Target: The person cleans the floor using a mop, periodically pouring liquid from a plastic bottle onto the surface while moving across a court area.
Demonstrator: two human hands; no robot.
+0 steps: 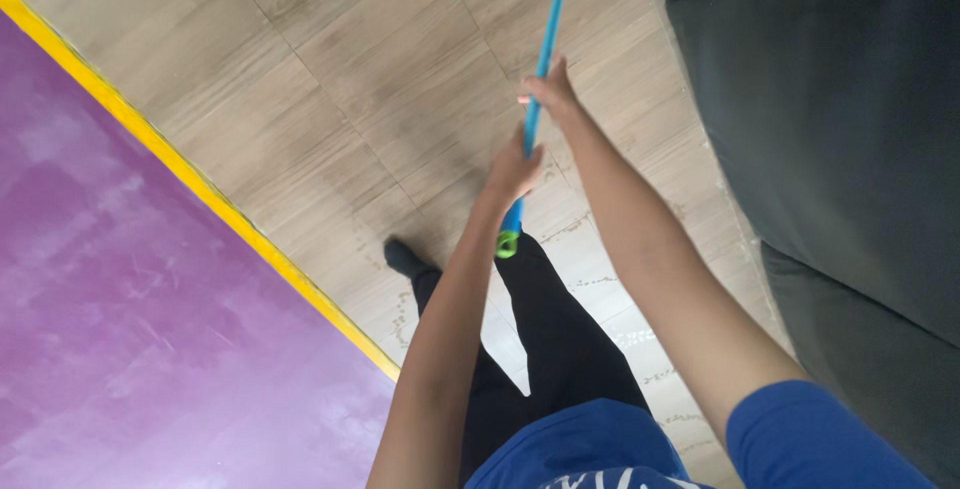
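Both arms stretch forward over the floor (330, 79). The left hand (513, 171) grips the blue mop handle (545, 39) low; the right hand (550, 92) seems to grasp it higher, beside the sofa (840, 119).

I have one view only, from the camera on the person's head. It looks steeply down along both outstretched arms to the floor (330, 79), tilted so the floor's yellow edge strip (200, 184) runs on a diagonal. The arms and blue sleeves fill the near bottom edge; the mop (545, 39) reaches to the top edge, the sofa (850, 119) fills the right.
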